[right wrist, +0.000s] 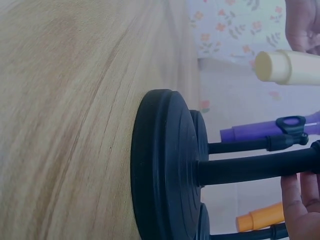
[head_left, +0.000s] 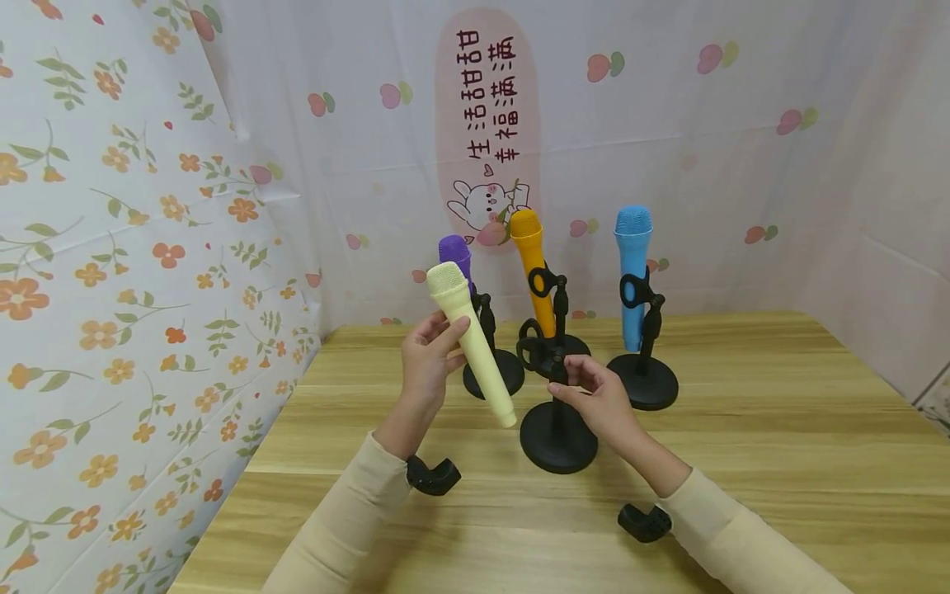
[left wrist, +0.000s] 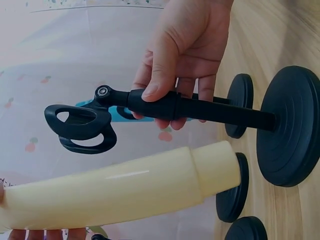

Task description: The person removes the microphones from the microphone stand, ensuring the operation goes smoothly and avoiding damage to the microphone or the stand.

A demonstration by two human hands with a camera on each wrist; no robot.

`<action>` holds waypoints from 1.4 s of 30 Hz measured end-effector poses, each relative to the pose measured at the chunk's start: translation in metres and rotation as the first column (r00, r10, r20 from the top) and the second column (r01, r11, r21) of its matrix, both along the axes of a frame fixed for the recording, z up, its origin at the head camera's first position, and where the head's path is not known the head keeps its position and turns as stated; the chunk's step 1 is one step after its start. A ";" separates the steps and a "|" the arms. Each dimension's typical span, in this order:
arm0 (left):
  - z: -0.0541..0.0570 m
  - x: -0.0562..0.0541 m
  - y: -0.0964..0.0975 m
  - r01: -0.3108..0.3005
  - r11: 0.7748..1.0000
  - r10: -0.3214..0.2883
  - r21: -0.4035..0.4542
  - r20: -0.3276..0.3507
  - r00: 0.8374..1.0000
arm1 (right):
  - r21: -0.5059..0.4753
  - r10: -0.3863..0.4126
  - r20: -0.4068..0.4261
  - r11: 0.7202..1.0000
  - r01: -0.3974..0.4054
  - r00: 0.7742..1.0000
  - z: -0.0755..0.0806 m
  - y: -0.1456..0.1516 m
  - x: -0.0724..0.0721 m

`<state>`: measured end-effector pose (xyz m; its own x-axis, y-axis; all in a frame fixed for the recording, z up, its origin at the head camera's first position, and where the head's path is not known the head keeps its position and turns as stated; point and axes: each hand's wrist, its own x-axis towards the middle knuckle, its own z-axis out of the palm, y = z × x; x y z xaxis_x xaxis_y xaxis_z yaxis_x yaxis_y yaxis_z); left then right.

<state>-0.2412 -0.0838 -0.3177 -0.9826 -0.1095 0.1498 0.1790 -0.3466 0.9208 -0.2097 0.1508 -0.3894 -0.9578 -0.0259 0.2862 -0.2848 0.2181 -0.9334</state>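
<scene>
- Cream microphone (head_left: 481, 359), not yet clipped: our left hand (head_left: 430, 360) pinches it.
- Our right hand (head_left: 599, 402) curls closely round the front stand (head_left: 559, 441).
- Three other microphones (head_left: 529, 247) already sit clipped.

2 arms (head_left: 404, 439) extended forward, angled inward from lower part of head view. Forearms covered by pale long sleeves (head_left: 742, 536); both wrists (head_left: 664, 469) bared. Left hand (head_left: 426, 359) raised higher in head view than right hand (head_left: 601, 404); thumb laid on near side, fingers curled round behind in grip. Right hand held lower, nearly in line with forearm; grip formed by thumb laid flat and fingers bent behind, as shown in left wrist view. 2 hands set apart.
</scene>
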 end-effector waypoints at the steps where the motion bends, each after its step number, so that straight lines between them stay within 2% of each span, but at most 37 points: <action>1: 0.000 0.000 -0.001 0.012 1.000 -0.012 0.002 0.009 1.000 | -0.001 -0.001 0.004 1.000 0.001 1.000 0.000 0.000 0.000; 8: -0.003 0.004 -0.007 0.068 0.998 -0.067 -0.003 0.060 0.996 | 0.003 0.004 0.005 1.000 -0.004 1.000 0.001 -0.001 0.003; 19: -0.006 0.007 -0.021 0.136 0.991 -0.135 -0.010 0.061 0.989 | 0.033 0.034 -0.021 0.999 -0.033 0.999 0.003 0.002 0.000; 25: -0.010 0.010 -0.031 0.167 0.986 -0.164 -0.017 0.102 0.981 | 0.045 0.033 -0.024 0.998 -0.032 0.999 0.003 0.003 -0.002; 32: -0.016 0.013 -0.042 0.156 0.987 -0.149 -0.048 0.133 0.980 | 0.062 0.000 0.002 0.998 0.000 1.000 0.004 0.005 -0.001; 37: -0.018 0.015 -0.050 0.136 0.989 -0.124 -0.064 0.164 0.979 | 0.059 0.008 0.013 0.998 -0.009 1.000 0.003 0.005 -0.002; 42: -0.019 0.018 -0.062 0.141 0.984 -0.121 -0.108 0.175 0.977 | 0.055 0.009 0.011 0.998 -0.010 1.000 0.003 0.005 -0.003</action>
